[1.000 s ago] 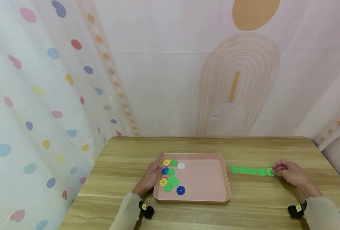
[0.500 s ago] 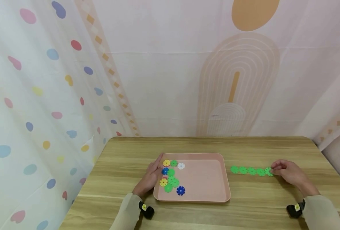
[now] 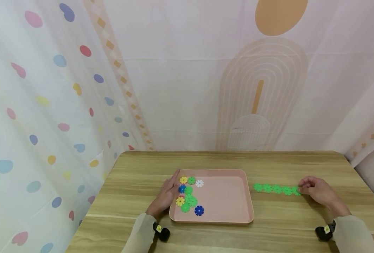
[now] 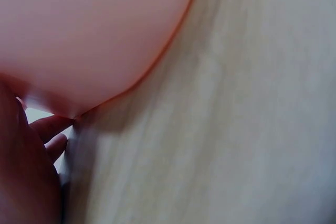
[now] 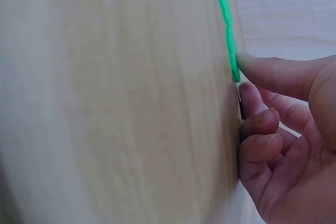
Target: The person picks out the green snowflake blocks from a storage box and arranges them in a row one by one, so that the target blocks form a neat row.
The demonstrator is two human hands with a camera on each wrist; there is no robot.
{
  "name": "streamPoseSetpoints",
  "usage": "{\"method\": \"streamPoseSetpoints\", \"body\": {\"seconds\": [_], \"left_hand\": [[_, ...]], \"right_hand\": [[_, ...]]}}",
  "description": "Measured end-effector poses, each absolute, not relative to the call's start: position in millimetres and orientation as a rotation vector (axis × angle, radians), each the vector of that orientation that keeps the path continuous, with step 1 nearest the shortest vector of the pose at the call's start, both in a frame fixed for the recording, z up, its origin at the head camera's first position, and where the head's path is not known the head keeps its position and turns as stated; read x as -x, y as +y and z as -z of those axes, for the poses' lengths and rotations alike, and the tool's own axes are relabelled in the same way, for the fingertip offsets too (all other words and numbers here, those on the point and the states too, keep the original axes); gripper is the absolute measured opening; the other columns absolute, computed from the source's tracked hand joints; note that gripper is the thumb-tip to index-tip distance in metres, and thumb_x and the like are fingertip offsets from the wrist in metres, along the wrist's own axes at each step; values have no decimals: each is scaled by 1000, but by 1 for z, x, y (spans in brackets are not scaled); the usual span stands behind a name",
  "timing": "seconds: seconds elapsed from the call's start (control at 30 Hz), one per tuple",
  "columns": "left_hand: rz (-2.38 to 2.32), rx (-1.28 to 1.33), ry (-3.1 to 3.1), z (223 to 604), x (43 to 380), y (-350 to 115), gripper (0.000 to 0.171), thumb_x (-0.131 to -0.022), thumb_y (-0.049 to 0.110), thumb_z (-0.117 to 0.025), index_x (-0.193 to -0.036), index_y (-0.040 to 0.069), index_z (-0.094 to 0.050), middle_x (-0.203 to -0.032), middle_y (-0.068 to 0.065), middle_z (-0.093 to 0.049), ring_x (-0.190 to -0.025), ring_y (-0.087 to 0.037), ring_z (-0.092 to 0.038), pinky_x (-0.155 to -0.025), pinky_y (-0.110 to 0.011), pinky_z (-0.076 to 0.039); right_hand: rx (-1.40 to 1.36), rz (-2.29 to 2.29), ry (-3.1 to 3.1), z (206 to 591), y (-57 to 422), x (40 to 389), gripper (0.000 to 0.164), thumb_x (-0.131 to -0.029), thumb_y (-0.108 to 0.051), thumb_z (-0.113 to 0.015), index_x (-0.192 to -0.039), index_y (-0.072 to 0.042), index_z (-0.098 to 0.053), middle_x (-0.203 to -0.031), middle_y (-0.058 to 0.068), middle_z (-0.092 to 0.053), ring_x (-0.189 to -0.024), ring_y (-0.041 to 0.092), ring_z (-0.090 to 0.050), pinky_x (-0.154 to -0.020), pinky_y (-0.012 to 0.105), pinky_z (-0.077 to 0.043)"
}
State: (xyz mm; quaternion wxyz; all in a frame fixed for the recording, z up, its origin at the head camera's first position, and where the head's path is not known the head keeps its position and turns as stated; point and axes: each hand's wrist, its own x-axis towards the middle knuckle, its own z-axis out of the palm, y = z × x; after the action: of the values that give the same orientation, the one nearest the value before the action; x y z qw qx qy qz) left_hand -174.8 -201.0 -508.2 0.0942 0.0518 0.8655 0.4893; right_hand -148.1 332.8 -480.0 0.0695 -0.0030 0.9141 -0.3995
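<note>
Right grip (image 3: 319, 192) drawn narrow, holding the end of a green chain (image 3: 277, 189).

From that grip the chain's linked discs run leftward over the surface (image 3: 278, 225), toward a pink tray (image 3: 224, 198). Left grip (image 3: 164, 197), fingers extended, rests against the tray's left edge; coloured discs (image 3: 191, 201) lie inside, just beside it.

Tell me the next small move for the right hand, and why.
Probably the right hand should ease off the row of notched green discs: all five line up on the wood-grain table, and more green discs lie in the pink tray.
</note>
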Motion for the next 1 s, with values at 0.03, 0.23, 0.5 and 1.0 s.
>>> {"method": "streamPoseSetpoints", "body": {"seconds": [0.03,0.23,0.5,1.0], "left_hand": [[-1451,-151,2566,508,175,-201,56,-107,30,-33,-159,36,-13,-166,2,-13,-152,-35,2,-114,-69,0],[-1448,-143,2559,508,174,-200,56,-107,31,-33,-159,38,-13,-166,1,-14,-151,-34,-2,-114,-70,-1],[-1447,-139,2567,508,175,-200,57,-107,29,-33,-159,37,-12,-166,0,-13,-152,-35,4,-114,-70,1],[-1434,-203,2583,504,175,-201,56,-108,28,-33,-160,33,-13,-166,1,-11,-152,-33,4,-117,-65,1]], "right_hand": [[8,1204,2751,480,333,148,19,-93,-9,-64,-103,6,-60,-87,5,-57,-74,11,-46,-64,25,-38],[37,1160,2809,478,331,149,18,-95,-8,-60,-105,7,-61,-91,8,-60,-77,13,-48,-64,25,-40],[144,1223,2857,454,288,157,21,-96,-21,-66,-102,0,-64,-94,7,-64,-81,12,-53,-64,27,-44],[535,1184,2596,413,192,193,16,-97,-20,-62,-105,-8,-68,-97,2,-67,-87,19,-60,-73,32,-49]]}}
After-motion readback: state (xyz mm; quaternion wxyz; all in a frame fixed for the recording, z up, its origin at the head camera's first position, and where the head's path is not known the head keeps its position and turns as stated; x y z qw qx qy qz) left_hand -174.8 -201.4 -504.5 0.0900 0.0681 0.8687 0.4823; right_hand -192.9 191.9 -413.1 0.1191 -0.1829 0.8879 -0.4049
